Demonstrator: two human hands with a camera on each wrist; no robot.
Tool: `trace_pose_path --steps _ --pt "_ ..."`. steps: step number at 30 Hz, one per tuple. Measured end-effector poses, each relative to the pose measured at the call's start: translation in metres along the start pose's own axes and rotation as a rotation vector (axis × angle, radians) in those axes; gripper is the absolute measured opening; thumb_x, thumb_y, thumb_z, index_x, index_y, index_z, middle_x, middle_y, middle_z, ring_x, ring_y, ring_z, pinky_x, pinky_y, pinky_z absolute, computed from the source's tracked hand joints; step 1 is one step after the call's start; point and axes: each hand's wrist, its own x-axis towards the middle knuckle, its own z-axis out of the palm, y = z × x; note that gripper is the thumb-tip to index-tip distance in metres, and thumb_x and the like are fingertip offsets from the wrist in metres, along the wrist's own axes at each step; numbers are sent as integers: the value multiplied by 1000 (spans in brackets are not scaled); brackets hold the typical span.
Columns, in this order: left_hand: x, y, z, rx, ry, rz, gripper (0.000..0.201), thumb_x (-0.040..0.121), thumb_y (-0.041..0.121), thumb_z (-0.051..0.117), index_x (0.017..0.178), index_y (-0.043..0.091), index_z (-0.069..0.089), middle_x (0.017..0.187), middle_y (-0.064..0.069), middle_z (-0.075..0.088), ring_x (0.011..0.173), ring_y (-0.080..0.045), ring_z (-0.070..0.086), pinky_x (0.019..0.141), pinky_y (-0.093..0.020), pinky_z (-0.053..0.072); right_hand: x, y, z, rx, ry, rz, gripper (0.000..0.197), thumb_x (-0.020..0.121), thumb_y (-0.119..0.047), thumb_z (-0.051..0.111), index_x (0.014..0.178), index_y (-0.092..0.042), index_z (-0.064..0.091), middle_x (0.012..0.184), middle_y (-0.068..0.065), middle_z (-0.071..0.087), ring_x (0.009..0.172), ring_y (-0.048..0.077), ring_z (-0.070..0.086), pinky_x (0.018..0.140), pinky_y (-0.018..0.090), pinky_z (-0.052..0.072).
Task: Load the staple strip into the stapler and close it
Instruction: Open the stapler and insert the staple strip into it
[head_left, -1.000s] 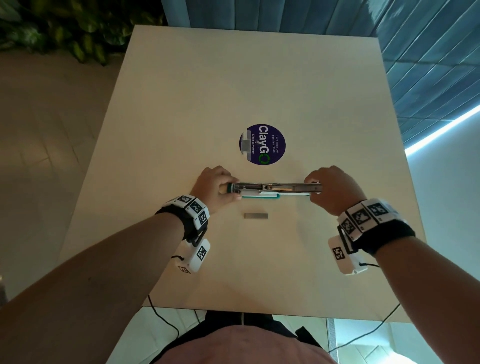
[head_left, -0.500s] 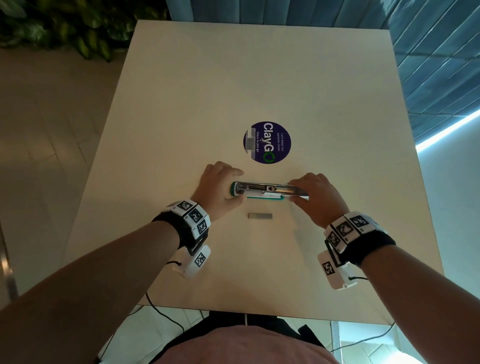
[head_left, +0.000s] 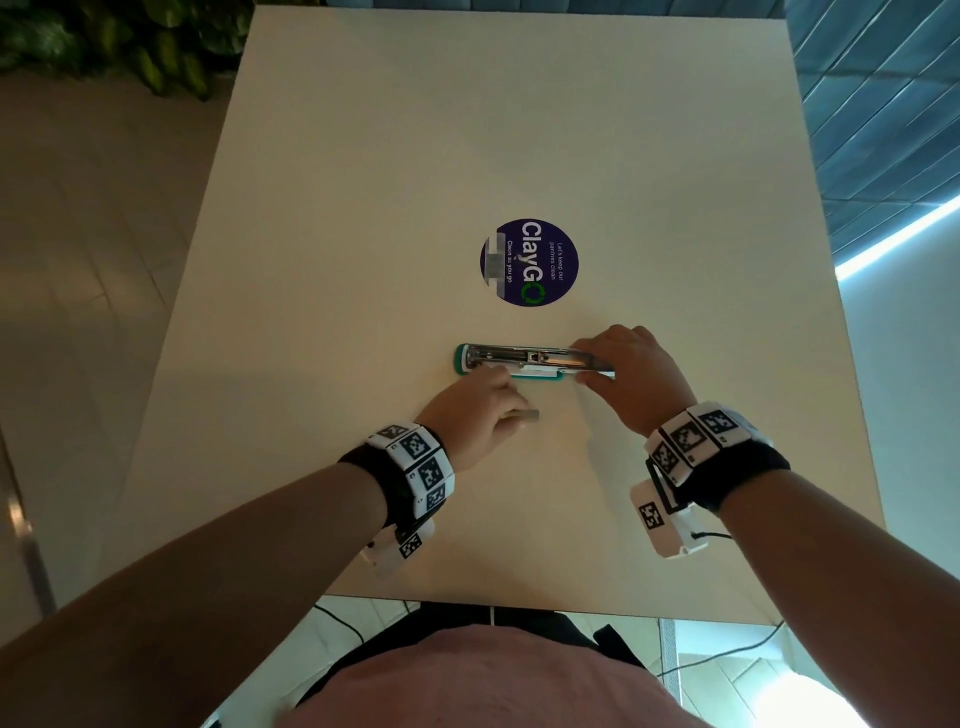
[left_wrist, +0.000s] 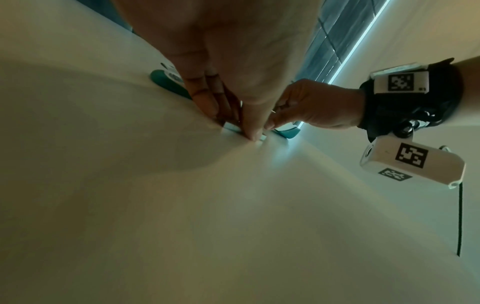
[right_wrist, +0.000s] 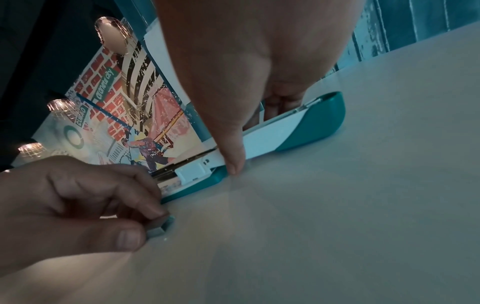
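Note:
A teal and white stapler (head_left: 514, 359) lies opened out flat on the pale table (head_left: 363, 218), its metal staple channel facing up. My right hand (head_left: 584, 362) grips its right half, thumb on the near side and fingers on the far side; the thumb (right_wrist: 232, 152) presses against the white cover (right_wrist: 270, 137). A short grey staple strip (head_left: 531, 415) lies on the table just in front of the stapler. My left hand (head_left: 511, 410) pinches the staple strip (right_wrist: 159, 228) between thumb and forefinger, and most of the strip is hidden under the fingers.
A round purple sticker (head_left: 529, 262) is stuck to the table beyond the stapler. Leafy plants (head_left: 130, 47) stand off the far left corner. A black cable (head_left: 353, 621) hangs below the table's near edge, by my body.
My left hand has let go of the stapler's left end and come back to the staple strip, which it now pinches. My right hand still holds the stapler's right half.

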Motion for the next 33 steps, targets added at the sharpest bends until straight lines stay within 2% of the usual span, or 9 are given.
trace_pose_path --steps 4,6,8,9,11,16,25,30,33 --pt "1 -4 -2 18 4 17 14 80 16 65 92 10 66 91 -9 60 88 -23 56 75 -41 51 0 0 0 5 3 -5 29 85 -23 61 114 -25 60 103 6 65 97 27 50 85 39 43" --pt "3 -7 -10 9 71 28 12 78 15 66 90 12 66 87 -7 61 85 -21 55 72 -34 50 0 1 -1 0 -1 -10 29 85 -24 60 114 -25 60 103 6 65 96 26 50 85 38 43" --pt "9 -9 -24 21 157 37 15 78 15 67 93 14 66 83 -3 59 79 -14 49 70 -19 39 0 1 -1 -2 -1 -11 29 85 -24 60 114 -25 60 103 6 65 96 26 50 86 38 44" --pt "14 -10 -31 28 186 44 15 78 16 67 92 15 66 82 -1 58 78 -11 46 68 -16 34 0 0 -2 -2 1 -11 28 86 -24 60 114 -25 60 103 6 65 96 26 51 85 38 44" --pt "23 -12 -43 35 193 45 12 78 17 66 90 15 65 82 -3 59 77 -11 44 68 -19 35 -1 -1 -2 1 4 -9 29 86 -24 60 114 -26 60 103 6 65 97 26 51 85 39 45" --pt "35 -17 -53 59 73 12 9 78 15 63 86 13 66 83 -8 61 76 -15 46 68 -31 41 -1 -2 -4 -1 -6 -7 29 86 -23 60 115 -25 60 103 6 65 96 27 51 85 38 44" --pt "41 -20 -54 71 11 19 10 79 15 62 88 13 66 84 -5 58 77 -13 45 67 -27 36 0 -1 -5 -13 -16 -10 30 86 -24 59 117 -26 59 105 5 65 96 25 50 84 36 43" --pt "39 -19 -54 68 28 26 9 80 14 62 87 12 68 84 -7 60 77 -15 47 67 -31 42 0 -1 -4 -6 -18 -2 29 86 -25 59 116 -27 59 104 5 65 96 24 50 84 36 44" --pt "38 -21 -52 50 48 27 8 81 15 63 87 13 68 85 -7 61 77 -15 48 68 -30 40 0 -1 -4 -5 -19 -1 29 86 -25 59 115 -27 60 104 4 65 95 24 50 84 36 44"
